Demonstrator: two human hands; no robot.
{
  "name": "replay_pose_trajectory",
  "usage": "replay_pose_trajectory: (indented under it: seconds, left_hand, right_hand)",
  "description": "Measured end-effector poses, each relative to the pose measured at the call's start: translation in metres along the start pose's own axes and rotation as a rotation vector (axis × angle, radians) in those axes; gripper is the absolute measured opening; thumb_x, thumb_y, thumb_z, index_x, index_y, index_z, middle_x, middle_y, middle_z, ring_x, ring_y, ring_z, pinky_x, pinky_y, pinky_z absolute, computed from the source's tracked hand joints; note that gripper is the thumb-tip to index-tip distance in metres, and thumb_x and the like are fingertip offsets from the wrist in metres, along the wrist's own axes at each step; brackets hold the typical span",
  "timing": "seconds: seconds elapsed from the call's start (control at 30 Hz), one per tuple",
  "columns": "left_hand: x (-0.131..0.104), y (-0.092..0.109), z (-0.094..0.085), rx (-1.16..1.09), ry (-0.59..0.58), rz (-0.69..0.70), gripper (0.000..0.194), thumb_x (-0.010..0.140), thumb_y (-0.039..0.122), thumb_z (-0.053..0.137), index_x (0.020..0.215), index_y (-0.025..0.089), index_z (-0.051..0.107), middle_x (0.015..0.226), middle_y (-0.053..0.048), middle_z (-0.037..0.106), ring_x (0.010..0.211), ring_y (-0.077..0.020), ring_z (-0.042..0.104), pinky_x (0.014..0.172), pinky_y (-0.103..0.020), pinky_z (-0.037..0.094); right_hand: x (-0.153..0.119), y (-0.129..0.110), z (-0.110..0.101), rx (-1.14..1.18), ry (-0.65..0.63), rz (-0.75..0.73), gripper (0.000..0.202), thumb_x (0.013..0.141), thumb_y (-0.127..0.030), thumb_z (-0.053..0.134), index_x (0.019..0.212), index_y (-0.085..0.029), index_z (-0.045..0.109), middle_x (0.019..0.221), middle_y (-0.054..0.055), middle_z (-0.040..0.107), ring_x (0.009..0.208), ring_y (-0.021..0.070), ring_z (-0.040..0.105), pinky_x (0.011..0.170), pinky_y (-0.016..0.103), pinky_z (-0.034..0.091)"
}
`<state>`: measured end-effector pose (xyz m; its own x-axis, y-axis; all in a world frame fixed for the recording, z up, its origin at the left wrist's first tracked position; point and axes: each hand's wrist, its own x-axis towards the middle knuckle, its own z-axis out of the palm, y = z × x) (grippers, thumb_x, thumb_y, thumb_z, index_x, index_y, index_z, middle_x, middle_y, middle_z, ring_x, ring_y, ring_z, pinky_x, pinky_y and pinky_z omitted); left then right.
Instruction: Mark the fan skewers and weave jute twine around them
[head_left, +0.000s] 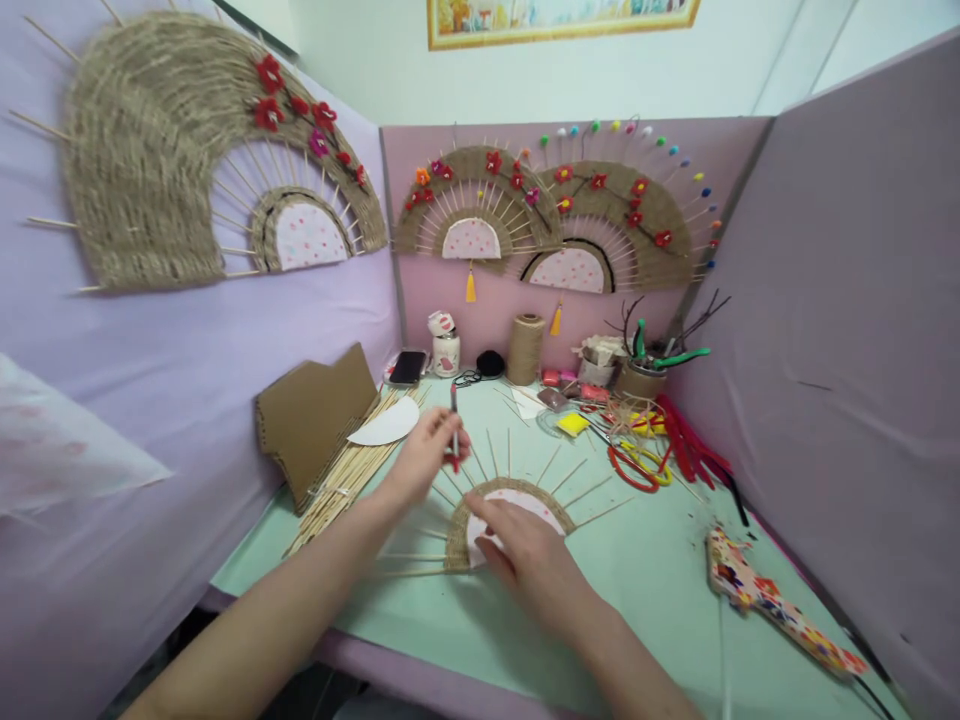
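Note:
A half-round fan of twine woven on thin sticks [455,540] lies on the green tabletop, with a pink-spotted white half disc [525,500] at its centre. Over the fan's upper left sticks, my left hand [435,445] pinches a slim pen [454,430] held upright, its ends red. My right hand [521,550] is over the half disc, fingers bent and pointing left; whether it holds something small between thumb and finger is hidden.
Cardboard [315,420], a stick bundle [352,480] and a white half disc [386,422] are at left. Scissors [634,468], red stems [686,445] and a patterned glue gun [780,610] lie right. Behind stand a twine spool [526,350] and jars. Finished fans [150,150] hang on the walls.

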<state>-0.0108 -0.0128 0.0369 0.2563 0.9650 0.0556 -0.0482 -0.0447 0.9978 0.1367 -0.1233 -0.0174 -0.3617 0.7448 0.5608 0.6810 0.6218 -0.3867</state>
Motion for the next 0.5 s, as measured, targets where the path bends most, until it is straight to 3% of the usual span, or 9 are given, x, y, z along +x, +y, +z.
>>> replay_pose_trajectory:
  seconds: [0.07, 0.17, 0.23, 0.37, 0.5]
  left_hand:
    - [0.041, -0.001, -0.017, 0.296, 0.115, -0.004, 0.016, 0.087, 0.034, 0.044, 0.083, 0.020, 0.048, 0.060, 0.005, 0.048, 0.047, -0.0063, 0.042, 0.048, -0.018, 0.034]
    - [0.094, -0.014, -0.038, 0.424, 0.152, -0.088, 0.008, 0.083, 0.021, 0.047, 0.079, 0.017, 0.052, 0.058, 0.004, 0.047, 0.046, -0.0069, 0.039, 0.047, -0.019, 0.031]
    - [0.116, -0.028, -0.046, 0.504, 0.160, -0.144, 0.002, 0.076, 0.017, 0.055, 0.075, 0.015, 0.054, 0.060, 0.001, 0.051, 0.051, -0.0090, 0.044, 0.049, -0.021, 0.032]
    - [0.135, -0.054, -0.049, 0.618, 0.167, -0.186, 0.012, 0.069, 0.015, 0.063, 0.081, 0.014, 0.060, 0.068, -0.003, 0.060, 0.066, -0.0143, 0.053, 0.058, -0.024, 0.035]
    - [0.138, -0.056, -0.037, 0.634, 0.139, -0.156, 0.023, 0.073, 0.014, 0.061, 0.095, 0.013, 0.060, 0.081, -0.007, 0.063, 0.071, -0.0143, 0.055, 0.061, -0.024, 0.038]
  right_hand:
    - [-0.006, 0.011, 0.000, 0.038, 0.067, 0.081, 0.044, 0.089, -0.013, 0.043, 0.132, -0.024, 0.042, 0.106, 0.008, 0.065, 0.089, 0.0196, 0.063, 0.078, 0.035, 0.050]
    - [-0.018, 0.031, 0.002, 0.079, 0.175, 0.239, 0.035, 0.091, -0.018, 0.043, 0.125, -0.023, 0.049, 0.101, 0.008, 0.067, 0.085, 0.0182, 0.064, 0.074, 0.032, 0.052]
    - [-0.026, 0.043, 0.005, 0.110, 0.245, 0.333, 0.030, 0.091, -0.021, 0.044, 0.119, -0.021, 0.053, 0.098, 0.008, 0.068, 0.082, 0.0177, 0.064, 0.072, 0.030, 0.052]
    - [-0.034, 0.055, 0.008, 0.211, 0.356, 0.478, 0.023, 0.090, -0.024, 0.046, 0.110, -0.020, 0.057, 0.091, 0.006, 0.069, 0.077, 0.0172, 0.064, 0.071, 0.029, 0.051]
    - [-0.033, 0.051, 0.010, 0.257, 0.367, 0.513, 0.020, 0.089, -0.026, 0.047, 0.104, -0.021, 0.060, 0.089, 0.005, 0.069, 0.078, 0.0172, 0.063, 0.070, 0.028, 0.048]
